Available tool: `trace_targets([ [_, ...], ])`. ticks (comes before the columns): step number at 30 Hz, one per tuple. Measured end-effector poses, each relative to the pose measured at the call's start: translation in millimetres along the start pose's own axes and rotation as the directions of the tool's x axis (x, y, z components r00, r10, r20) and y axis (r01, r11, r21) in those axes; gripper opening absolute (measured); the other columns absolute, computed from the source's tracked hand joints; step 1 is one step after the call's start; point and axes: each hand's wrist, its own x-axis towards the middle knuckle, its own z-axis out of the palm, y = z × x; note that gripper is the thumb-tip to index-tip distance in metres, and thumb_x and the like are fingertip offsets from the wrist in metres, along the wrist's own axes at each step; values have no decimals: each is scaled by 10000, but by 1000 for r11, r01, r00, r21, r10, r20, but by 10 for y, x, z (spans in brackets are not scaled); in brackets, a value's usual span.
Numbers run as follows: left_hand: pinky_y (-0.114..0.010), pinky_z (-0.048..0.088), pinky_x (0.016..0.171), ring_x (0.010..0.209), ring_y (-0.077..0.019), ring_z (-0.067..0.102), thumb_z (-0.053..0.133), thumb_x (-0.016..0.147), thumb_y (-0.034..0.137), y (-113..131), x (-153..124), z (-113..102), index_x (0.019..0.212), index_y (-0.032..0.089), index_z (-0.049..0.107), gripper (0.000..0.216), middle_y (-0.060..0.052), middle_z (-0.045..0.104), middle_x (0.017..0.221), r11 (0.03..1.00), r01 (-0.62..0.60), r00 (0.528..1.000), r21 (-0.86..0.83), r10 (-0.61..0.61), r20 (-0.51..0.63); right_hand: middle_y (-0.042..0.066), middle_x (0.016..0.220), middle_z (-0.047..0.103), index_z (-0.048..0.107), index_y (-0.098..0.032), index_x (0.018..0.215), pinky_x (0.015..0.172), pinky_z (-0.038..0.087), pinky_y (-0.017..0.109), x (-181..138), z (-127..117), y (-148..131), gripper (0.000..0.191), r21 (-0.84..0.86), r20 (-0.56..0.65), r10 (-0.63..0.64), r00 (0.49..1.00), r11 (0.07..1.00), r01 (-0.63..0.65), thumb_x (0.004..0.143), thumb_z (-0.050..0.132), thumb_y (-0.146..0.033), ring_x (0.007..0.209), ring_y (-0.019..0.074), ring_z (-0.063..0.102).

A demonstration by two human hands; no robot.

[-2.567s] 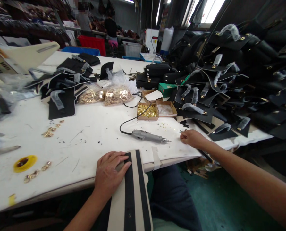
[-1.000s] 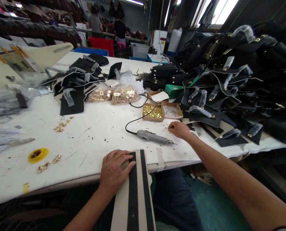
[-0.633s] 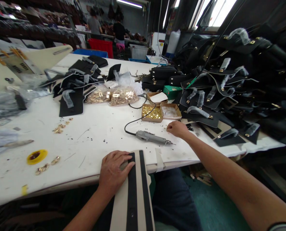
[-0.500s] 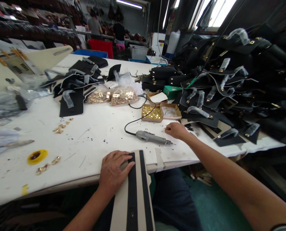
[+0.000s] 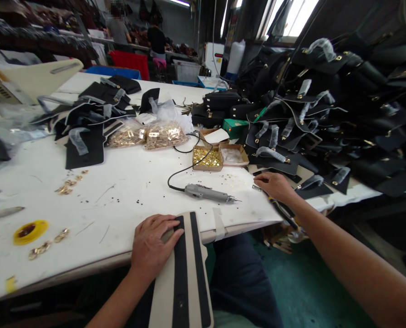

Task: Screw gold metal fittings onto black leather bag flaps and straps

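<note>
My left hand [image 5: 153,243] lies over the upper end of a beige bag panel [image 5: 188,269] with black strips, thumb and fingers gripping it. The panel leans over the table's front edge towards my lap. My right hand [image 5: 276,186] is closed in a pinch at the right of the table. A small dark metal piece [image 5: 256,187] shows at its fingertips; I cannot tell whether it is held. Below the wrist lies a tool with yellow-and-black handles [image 5: 283,213], partly hidden. Between the hands lies a grey electric screwdriver [image 5: 208,193] with its tip pointing right.
Behind the screwdriver stand a box of gold fittings [image 5: 208,158] and a box with clear plastic [image 5: 233,156]. Bags of metal parts [image 5: 165,135] lie further back. Black bags [image 5: 291,123] are heaped right. Yellow tape [image 5: 30,232] and loose gold fittings [image 5: 39,250] lie left.
My right hand has moved right, away from the boxes, uncovering small gold pieces on the table. The view has shifted slightly right. My left hand stays on the panel.
</note>
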Motion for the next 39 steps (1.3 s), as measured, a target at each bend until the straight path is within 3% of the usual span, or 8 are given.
trace_targets([
  [4, -491, 431, 983, 1134, -305, 635, 692, 889, 431, 1, 14, 2, 1012, 328, 771, 178, 7, 768, 1152, 1000, 0, 1000, -4, 0, 0, 51, 1049, 789, 802, -226, 996, 840, 499, 293, -247, 111, 226, 247, -59, 55, 16, 998, 998, -13, 901, 594, -318, 936, 214, 713],
  [9, -497, 440, 981, 1122, -307, 639, 690, 884, 445, 14, 26, -1, 999, 322, 771, 188, 6, 769, 1145, 1000, 0, 1000, -3, 0, 1, 59, 1187, 754, 780, -251, 1099, 880, 483, 305, -302, 290, 244, 289, -132, 96, 29, 995, 991, -16, 939, 564, -357, 1067, 230, 682],
  [17, -478, 449, 980, 1112, -294, 646, 679, 889, 459, 9, 26, 7, 996, 317, 773, 201, 0, 771, 1134, 1000, -7, 1000, 1, 7, -7, 32, 1019, 775, 776, -265, 966, 706, 433, 281, -72, 228, 115, 190, -257, 238, 59, 970, 966, 4, 877, 617, -318, 914, 212, 683],
  [26, -473, 439, 991, 1127, -291, 634, 685, 892, 410, 33, 24, -18, 1003, 310, 772, 173, -14, 771, 1148, 1000, -3, 1000, 2, 3, -1, 39, 835, 781, 788, -252, 782, 634, 421, 262, 309, 116, 9, 118, -267, 433, -13, 901, 953, 142, 699, 740, -183, 766, 205, 685],
  [30, -476, 428, 995, 1135, -292, 632, 703, 883, 385, 32, 14, -20, 1004, 314, 773, 157, -12, 770, 1157, 1000, 5, 1000, -1, -5, -1, 30, 780, 768, 763, -232, 736, 619, 439, 256, 262, 120, 29, 76, -200, 422, -62, 904, 967, 159, 702, 717, -183, 708, 187, 675],
  [39, -479, 411, 988, 1157, -298, 620, 713, 886, 396, 1, -3, -1, 1022, 333, 766, 159, 15, 764, 1172, 1000, 12, 1000, -10, -12, 6, 12, 798, 758, 752, -209, 835, 690, 481, 256, 19, 238, 143, 130, -48, 286, -95, 954, 992, 113, 775, 637, -214, 732, 169, 679],
])
